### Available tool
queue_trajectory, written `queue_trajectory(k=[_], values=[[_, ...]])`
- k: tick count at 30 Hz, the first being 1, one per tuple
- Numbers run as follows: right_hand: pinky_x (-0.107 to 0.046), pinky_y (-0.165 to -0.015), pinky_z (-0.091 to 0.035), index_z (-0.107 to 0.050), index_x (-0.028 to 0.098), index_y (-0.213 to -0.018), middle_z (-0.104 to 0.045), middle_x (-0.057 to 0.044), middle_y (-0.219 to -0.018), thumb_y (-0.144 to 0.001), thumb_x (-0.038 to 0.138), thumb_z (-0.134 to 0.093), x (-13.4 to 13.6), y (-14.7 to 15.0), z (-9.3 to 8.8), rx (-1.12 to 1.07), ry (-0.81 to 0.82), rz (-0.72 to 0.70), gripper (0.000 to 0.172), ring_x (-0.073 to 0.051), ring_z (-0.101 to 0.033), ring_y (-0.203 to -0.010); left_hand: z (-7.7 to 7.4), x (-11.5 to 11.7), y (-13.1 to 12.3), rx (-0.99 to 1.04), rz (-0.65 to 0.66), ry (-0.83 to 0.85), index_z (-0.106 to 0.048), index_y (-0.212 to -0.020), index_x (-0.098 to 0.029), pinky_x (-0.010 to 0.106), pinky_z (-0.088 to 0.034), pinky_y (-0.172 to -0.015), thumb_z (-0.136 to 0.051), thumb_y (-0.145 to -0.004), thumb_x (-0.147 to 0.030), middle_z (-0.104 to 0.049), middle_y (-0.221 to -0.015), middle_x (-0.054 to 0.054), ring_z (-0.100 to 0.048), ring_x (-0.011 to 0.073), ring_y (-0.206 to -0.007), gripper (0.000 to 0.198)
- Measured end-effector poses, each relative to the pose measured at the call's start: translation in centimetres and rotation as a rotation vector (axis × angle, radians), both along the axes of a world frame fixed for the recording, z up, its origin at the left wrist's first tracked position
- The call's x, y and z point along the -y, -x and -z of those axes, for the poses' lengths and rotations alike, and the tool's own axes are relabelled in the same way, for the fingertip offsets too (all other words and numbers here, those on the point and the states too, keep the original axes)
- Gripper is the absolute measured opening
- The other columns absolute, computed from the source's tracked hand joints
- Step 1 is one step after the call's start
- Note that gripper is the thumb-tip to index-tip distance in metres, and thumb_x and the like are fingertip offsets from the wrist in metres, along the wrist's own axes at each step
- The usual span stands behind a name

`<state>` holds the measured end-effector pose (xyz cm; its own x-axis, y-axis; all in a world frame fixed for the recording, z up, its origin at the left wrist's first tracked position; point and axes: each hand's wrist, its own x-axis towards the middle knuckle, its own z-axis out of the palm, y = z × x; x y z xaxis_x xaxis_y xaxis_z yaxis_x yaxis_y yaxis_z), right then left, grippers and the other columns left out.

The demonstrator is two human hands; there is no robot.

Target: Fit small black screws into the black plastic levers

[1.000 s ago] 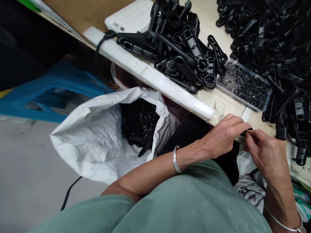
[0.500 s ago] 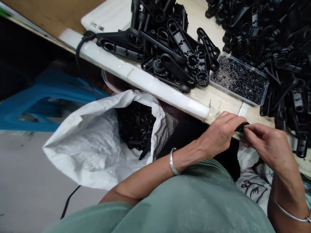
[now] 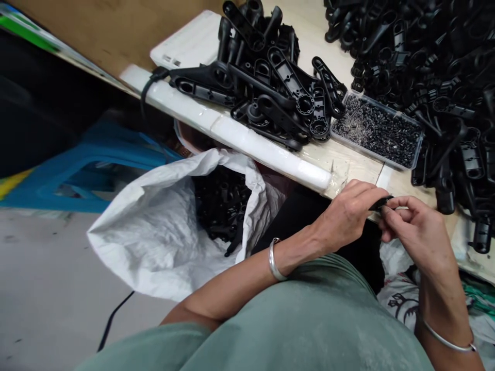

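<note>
My left hand (image 3: 350,214) and my right hand (image 3: 413,232) meet at the near edge of the workbench (image 3: 348,165), both pinched on one small black plastic part (image 3: 381,202) held between their fingertips. Most of that part is hidden by the fingers. Each wrist carries a silver bangle. A clear tray of small black screws (image 3: 377,131) lies on the bench just beyond my hands. To its left sits a heap of black plastic arms (image 3: 270,87).
A larger pile of black plastic parts (image 3: 433,56) covers the bench's right side. A white foam strip (image 3: 232,131) pads the bench edge. Below it an open white woven sack (image 3: 166,226) holds more black parts. A blue plastic stool (image 3: 85,165) stands on the left.
Both hands stay pinched on the small black part at the bench edge; my right fingers have curled closer to it. The view has shifted slightly.
</note>
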<state>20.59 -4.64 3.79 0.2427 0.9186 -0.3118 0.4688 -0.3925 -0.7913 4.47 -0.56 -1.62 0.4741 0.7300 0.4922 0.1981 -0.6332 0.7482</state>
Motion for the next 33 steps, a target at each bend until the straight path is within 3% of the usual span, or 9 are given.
queue_trajectory(k=[7, 13, 17, 20, 24, 33], values=[[-0.020, -0.030, -0.040, -0.049, 0.022, -0.075, -0.058, 0.005, -0.044, -0.067, 0.047, -0.081, -0.7, 0.4, 0.5, -0.171, 0.047, 0.086, 0.042, -0.011, -0.047, -0.028, 0.7, 0.2, -0.3, 0.079, -0.038, -0.051, -0.059, -0.114, -0.013, 0.033, -0.053, -0.091, -0.046, -0.096, -0.005, -0.070, -0.106, 0.009, -0.063, 0.0169, -0.101, 0.023], [-0.027, -0.052, -0.059, -0.060, 0.019, -0.097, -0.072, -0.001, -0.066, -0.076, 0.042, -0.079, 1.7, 1.1, 0.9, -0.156, -0.202, 0.290, 0.037, -0.015, -0.066, -0.048, 0.3, 0.8, -0.4, 0.172, -0.163, -0.027, -0.060, -0.114, -0.014, 0.033, -0.053, -0.091, -0.051, -0.097, -0.009, -0.071, -0.105, 0.008, -0.065, 0.0170, -0.102, 0.021], [-0.034, -0.063, -0.064, -0.051, 0.021, -0.117, -0.076, -0.003, -0.085, -0.072, 0.038, -0.083, 2.2, 1.8, 1.0, -0.303, -0.282, 0.390, 0.058, -0.017, -0.072, -0.061, -0.3, 1.1, -0.6, 0.239, -0.251, -0.047, -0.060, -0.116, -0.015, 0.033, -0.055, -0.090, -0.056, -0.094, -0.008, -0.071, -0.104, 0.007, -0.065, 0.0174, -0.101, 0.023], [-0.030, -0.067, -0.063, -0.048, 0.024, -0.122, -0.073, 0.002, -0.080, -0.065, 0.032, -0.087, 1.4, 2.7, 0.9, -0.518, -0.253, 0.387, 0.069, -0.016, -0.073, -0.070, -0.5, 1.3, -0.8, 0.263, -0.292, -0.089, -0.060, -0.115, -0.015, 0.032, -0.056, -0.089, -0.059, -0.094, -0.010, -0.071, -0.102, 0.006, -0.065, 0.0168, -0.098, 0.022], [-0.023, -0.065, -0.060, -0.056, 0.023, -0.111, -0.071, 0.004, -0.082, -0.059, 0.026, -0.089, 0.3, 3.8, 0.7, -0.633, -0.289, 0.428, 0.061, -0.012, -0.069, -0.074, -0.8, 1.4, -0.7, 0.250, -0.303, -0.135, -0.060, -0.115, -0.015, 0.031, -0.057, -0.089, -0.056, -0.095, -0.010, -0.071, -0.104, 0.007, -0.066, 0.0167, -0.099, 0.021], [-0.024, -0.064, -0.058, -0.062, 0.020, -0.101, -0.068, 0.003, -0.080, -0.059, 0.022, -0.086, 0.2, 3.5, 1.0, -0.628, -0.287, 0.462, 0.047, -0.011, -0.064, -0.068, -1.3, 1.7, -0.6, 0.277, -0.267, -0.113, -0.062, -0.113, -0.012, 0.030, -0.057, -0.088, -0.058, -0.094, -0.007, -0.071, -0.101, 0.008, -0.065, 0.0163, -0.097, 0.020]])
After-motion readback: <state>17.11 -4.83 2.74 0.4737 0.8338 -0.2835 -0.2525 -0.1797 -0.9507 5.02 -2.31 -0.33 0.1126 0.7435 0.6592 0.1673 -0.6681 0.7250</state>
